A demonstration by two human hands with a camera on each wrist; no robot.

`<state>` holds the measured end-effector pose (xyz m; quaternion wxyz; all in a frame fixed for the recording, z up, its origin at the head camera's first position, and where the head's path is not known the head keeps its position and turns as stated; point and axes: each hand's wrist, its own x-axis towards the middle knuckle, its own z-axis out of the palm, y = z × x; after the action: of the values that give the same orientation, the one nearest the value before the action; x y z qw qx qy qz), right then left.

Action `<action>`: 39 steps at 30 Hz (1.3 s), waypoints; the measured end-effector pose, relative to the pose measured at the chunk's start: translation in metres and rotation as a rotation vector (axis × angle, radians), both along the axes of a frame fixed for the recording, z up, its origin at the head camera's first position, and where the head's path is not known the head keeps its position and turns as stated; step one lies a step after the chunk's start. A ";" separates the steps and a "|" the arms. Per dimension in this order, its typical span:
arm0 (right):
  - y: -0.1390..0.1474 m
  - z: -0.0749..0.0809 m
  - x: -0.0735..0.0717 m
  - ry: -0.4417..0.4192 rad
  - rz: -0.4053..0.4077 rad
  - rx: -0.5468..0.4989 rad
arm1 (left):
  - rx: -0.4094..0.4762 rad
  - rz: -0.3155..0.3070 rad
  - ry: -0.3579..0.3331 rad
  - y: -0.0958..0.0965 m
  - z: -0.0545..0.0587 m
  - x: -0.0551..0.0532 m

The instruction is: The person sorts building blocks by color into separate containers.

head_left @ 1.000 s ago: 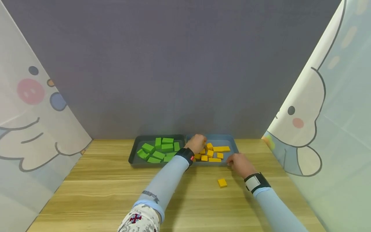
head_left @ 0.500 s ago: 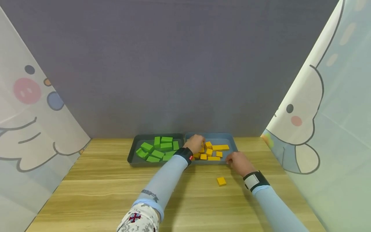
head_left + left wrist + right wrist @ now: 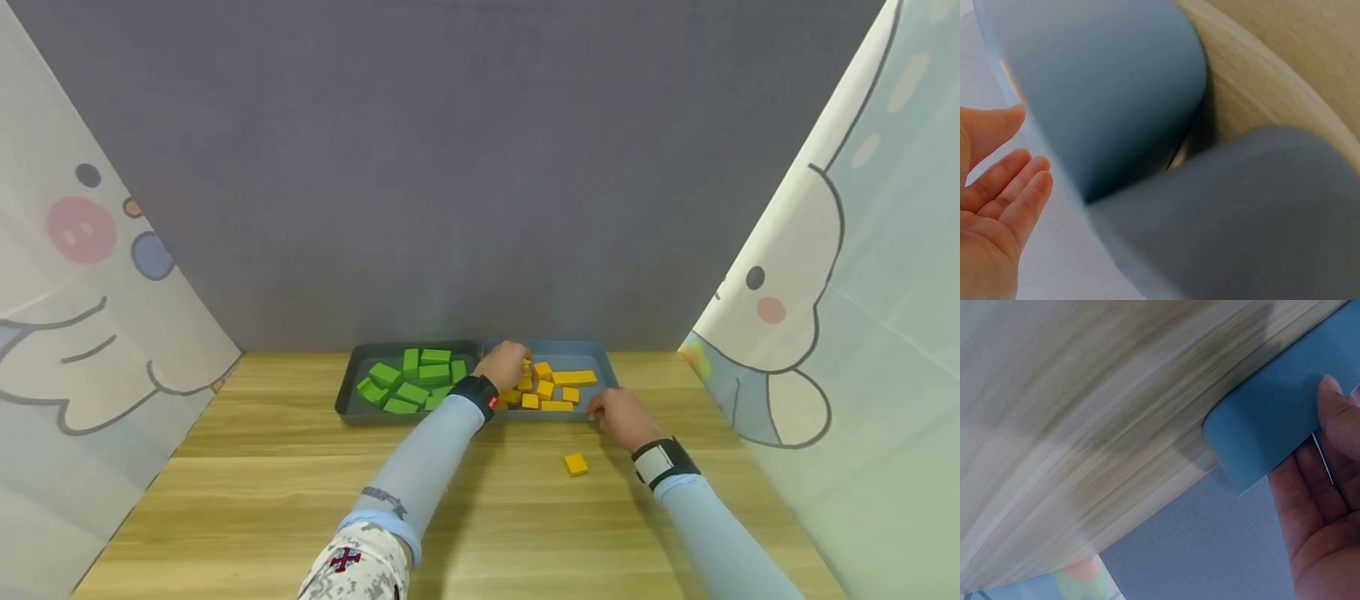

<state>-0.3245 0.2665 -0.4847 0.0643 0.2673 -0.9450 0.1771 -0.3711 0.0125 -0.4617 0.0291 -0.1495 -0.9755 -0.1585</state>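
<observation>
Our left hand reaches into the blue tray among the orange blocks; fingers look straight and relaxed, nothing held. Right hand steadies the tray's near corner, thumb on its wall. We'd pinch one block cleanly, keep the tray braced. One stray orange block sits on the table, near the right wrist.

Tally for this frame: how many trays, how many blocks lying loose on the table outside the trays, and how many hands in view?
Trays: 2 (dark grey tray with green blocks, blue tray with orange blocks)
Loose blocks on the table: 1 (orange block)
Hands: 2 (left hand over the blue tray, right hand at its near corner)
Total: 5
</observation>
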 end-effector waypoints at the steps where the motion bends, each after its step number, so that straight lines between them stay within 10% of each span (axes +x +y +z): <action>1: 0.000 0.001 0.000 0.000 -0.002 -0.003 | -0.007 0.001 0.011 -0.001 0.001 0.000; 16: -0.001 -0.001 -0.009 0.001 0.005 -0.006 | -0.017 -0.056 0.202 -0.014 0.027 0.044; 27: 0.019 -0.005 -0.014 0.019 -0.013 0.009 | -0.107 -0.155 0.313 0.024 0.010 0.097; 39: 0.017 -0.001 -0.014 0.062 0.006 0.017 | -0.222 -0.281 0.166 0.050 -0.011 0.134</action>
<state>-0.3383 0.2834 -0.4856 0.0909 0.2759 -0.9432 0.1609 -0.2371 0.0624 -0.4726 0.0702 -0.2988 -0.9509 -0.0396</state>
